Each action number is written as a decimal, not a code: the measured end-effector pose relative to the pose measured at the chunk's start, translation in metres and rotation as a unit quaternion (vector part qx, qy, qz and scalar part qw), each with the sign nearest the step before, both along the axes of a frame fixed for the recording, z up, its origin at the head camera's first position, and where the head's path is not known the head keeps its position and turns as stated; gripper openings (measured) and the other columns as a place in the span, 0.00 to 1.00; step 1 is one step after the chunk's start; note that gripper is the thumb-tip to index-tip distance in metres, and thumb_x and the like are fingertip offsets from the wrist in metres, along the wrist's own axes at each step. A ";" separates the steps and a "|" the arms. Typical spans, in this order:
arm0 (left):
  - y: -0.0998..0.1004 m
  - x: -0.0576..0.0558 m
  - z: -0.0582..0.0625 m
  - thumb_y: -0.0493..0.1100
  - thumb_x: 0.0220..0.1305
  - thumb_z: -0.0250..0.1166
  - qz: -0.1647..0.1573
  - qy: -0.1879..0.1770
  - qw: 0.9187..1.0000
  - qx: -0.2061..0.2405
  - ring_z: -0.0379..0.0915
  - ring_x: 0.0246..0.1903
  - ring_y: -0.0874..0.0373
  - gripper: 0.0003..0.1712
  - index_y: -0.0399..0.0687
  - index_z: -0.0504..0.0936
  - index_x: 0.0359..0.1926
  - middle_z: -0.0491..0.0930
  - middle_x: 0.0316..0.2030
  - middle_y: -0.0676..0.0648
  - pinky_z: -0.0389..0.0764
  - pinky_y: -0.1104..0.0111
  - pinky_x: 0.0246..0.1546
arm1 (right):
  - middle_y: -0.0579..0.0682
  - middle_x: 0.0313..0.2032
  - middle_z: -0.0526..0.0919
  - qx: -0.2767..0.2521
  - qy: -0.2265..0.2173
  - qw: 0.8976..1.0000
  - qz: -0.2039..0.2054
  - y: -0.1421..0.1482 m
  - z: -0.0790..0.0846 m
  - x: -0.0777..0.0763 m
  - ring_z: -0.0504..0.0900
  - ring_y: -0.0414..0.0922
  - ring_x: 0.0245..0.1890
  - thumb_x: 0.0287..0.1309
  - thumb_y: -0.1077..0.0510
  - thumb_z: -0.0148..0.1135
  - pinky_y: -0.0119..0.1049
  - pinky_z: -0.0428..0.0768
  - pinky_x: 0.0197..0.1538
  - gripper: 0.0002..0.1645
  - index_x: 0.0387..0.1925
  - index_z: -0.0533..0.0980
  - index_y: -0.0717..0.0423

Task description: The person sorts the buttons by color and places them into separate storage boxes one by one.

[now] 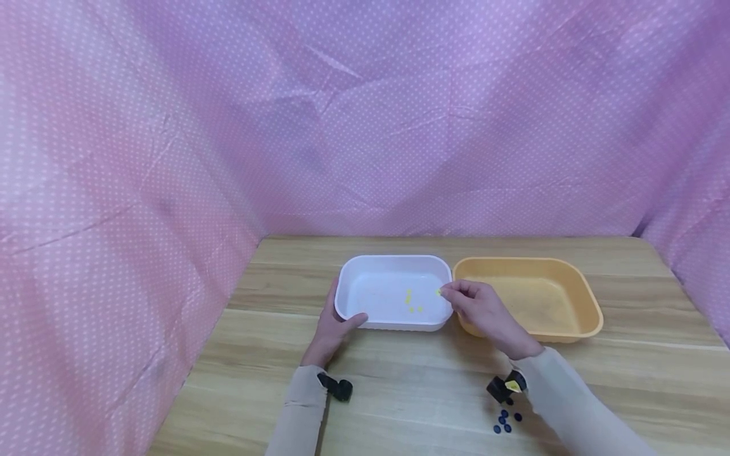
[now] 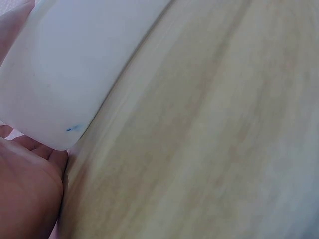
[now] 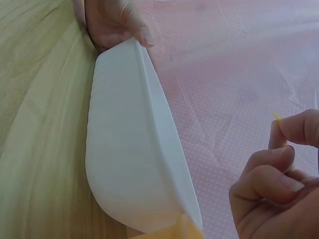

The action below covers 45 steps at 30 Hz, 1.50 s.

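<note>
- Brace the white tray (image 1: 371,294), at the centre of the head frame, with the left hand (image 1: 332,328): grasping the left end, with thumb over the lower-left rim.
- Pinch one yellow bit (image 1: 438,292) between thumb and fingertip of the right hand (image 1: 481,311), over the tray's right side.
- Use light, even pressure; judge the bit small enough to slip or flick away under a hard squeeze.
- Clear both rims with the knuckles, to avoid nudging either tray.
- Cannot tell direction of travel, into or out of the tray, from these views.
- Consult the head view alone for the loose yellow bits (image 1: 407,301) on the white tray's floor, the interior of the orange tray (image 1: 547,304) at right of centre, and the dark discs (image 1: 502,420) at lower right.
- Consult the left wrist view for a blue mark (image 2: 73,128) on the tray's outer face, at lower left, unseen from the head.
- Consult the right wrist view, right edge, for the pinch in profile: only a yellow sliver visible, with the other fingers curled inward.
</note>
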<state>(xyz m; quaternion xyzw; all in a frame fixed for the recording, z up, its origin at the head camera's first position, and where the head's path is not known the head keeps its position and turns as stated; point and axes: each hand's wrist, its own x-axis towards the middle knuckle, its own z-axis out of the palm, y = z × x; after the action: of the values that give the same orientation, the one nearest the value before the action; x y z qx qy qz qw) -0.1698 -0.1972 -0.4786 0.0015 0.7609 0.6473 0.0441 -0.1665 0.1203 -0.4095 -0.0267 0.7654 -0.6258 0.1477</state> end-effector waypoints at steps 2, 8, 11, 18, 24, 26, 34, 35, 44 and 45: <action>0.000 0.000 0.000 0.45 0.52 0.76 -0.001 0.002 1.000 0.001 0.49 0.71 0.55 0.64 0.55 0.40 0.78 0.47 0.75 0.53 0.54 0.61 0.70 | 0.47 0.22 0.67 0.008 0.001 1.000 -0.003 -0.001 0.000 -0.002 0.66 0.42 0.21 0.66 0.44 0.59 0.29 0.64 0.22 0.27 0.49 0.77 0.65; -0.001 0.000 0.001 0.46 0.53 0.76 0.001 0.005 1.000 -0.006 0.49 0.71 0.54 0.63 0.56 0.40 0.78 0.47 0.75 0.53 0.53 0.60 0.70 | 0.50 0.26 0.70 0.033 0.009 0.999 0.001 -0.006 -0.001 -0.011 0.68 0.45 0.26 0.65 0.40 0.58 0.30 0.68 0.27 0.30 0.48 0.76 0.64; -0.001 0.000 0.001 0.46 0.53 0.76 0.002 0.001 1.000 -0.008 0.48 0.71 0.54 0.64 0.54 0.39 0.78 0.46 0.75 0.53 0.52 0.60 0.70 | 0.52 0.29 0.71 0.031 0.006 0.999 0.008 -0.010 -0.002 -0.015 0.68 0.47 0.28 0.64 0.40 0.59 0.30 0.69 0.29 0.30 0.49 0.77 0.64; 0.000 0.000 -0.001 0.44 0.52 0.76 -0.001 0.002 1.000 0.006 0.48 0.71 0.53 0.64 0.52 0.39 0.78 0.46 0.75 0.51 0.53 0.59 0.70 | 0.49 0.24 0.67 -0.001 -0.003 1.000 0.016 -0.020 -0.006 -0.021 0.64 0.43 0.22 0.66 0.46 0.59 0.30 0.65 0.25 0.27 0.49 0.76 0.67; -0.001 0.000 -0.002 0.44 0.53 0.76 -0.005 0.000 1.000 0.009 0.51 0.70 0.53 0.64 0.53 0.39 0.78 0.49 0.75 0.51 0.55 0.60 0.69 | 0.46 0.21 0.65 -0.016 -0.015 1.000 0.012 -0.027 -0.010 -0.026 0.62 0.42 0.21 0.67 0.50 0.58 0.29 0.63 0.24 0.24 0.49 0.76 0.70; -0.001 -0.001 -0.002 0.44 0.52 0.76 -0.005 0.001 1.000 0.010 0.51 0.70 0.52 0.64 0.52 0.39 0.78 0.49 0.75 0.51 0.55 0.60 0.69 | 0.46 0.21 0.65 -0.010 -0.016 1.000 0.010 -0.029 -0.010 -0.027 0.63 0.43 0.22 0.67 0.50 0.58 0.30 0.63 0.25 0.23 0.49 0.76 0.69; -0.002 -0.002 -0.005 0.46 0.52 0.76 -0.005 0.008 1.000 0.001 0.49 0.71 0.53 0.65 0.52 0.39 0.78 0.47 0.75 0.51 0.54 0.61 0.70 | 0.47 0.23 0.66 0.013 -0.014 1.000 0.017 -0.035 -0.015 -0.034 0.65 0.44 0.26 0.66 0.48 0.59 0.31 0.64 0.27 0.22 0.45 0.79 0.66; -0.002 -0.002 -0.005 0.46 0.52 0.76 -0.004 0.008 1.000 0.000 0.49 0.71 0.53 0.65 0.52 0.39 0.78 0.47 0.75 0.51 0.54 0.60 0.70 | 0.47 0.24 0.66 0.016 -0.013 1.000 0.017 -0.035 -0.015 -0.036 0.65 0.45 0.26 0.66 0.48 0.59 0.31 0.64 0.27 0.22 0.45 0.79 0.65; -0.001 -0.002 -0.004 0.47 0.52 0.76 -0.001 0.001 1.000 -0.003 0.49 0.71 0.54 0.65 0.53 0.39 0.78 0.47 0.75 0.52 0.54 0.60 0.70 | 0.52 0.40 0.79 0.053 0.014 0.998 0.020 -0.046 -0.022 -0.046 0.69 0.47 0.40 0.67 0.50 0.57 0.36 0.69 0.42 0.18 0.42 0.81 0.62; -0.001 -0.003 -0.004 0.47 0.52 0.76 -0.002 0.003 1.000 -0.003 0.50 0.71 0.54 0.65 0.53 0.39 0.78 0.48 0.75 0.52 0.54 0.60 0.70 | 0.52 0.40 0.79 0.055 0.019 0.998 0.022 -0.047 -0.023 -0.047 0.69 0.47 0.40 0.67 0.51 0.57 0.36 0.69 0.43 0.18 0.42 0.81 0.62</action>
<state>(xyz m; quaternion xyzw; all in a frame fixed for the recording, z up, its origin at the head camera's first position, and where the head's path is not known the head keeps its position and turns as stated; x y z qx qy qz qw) -0.1724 -0.1985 -0.4826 0.0047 0.7628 0.6451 0.0434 -0.2135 0.0730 -0.4330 -0.0474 0.8005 -0.5790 0.1477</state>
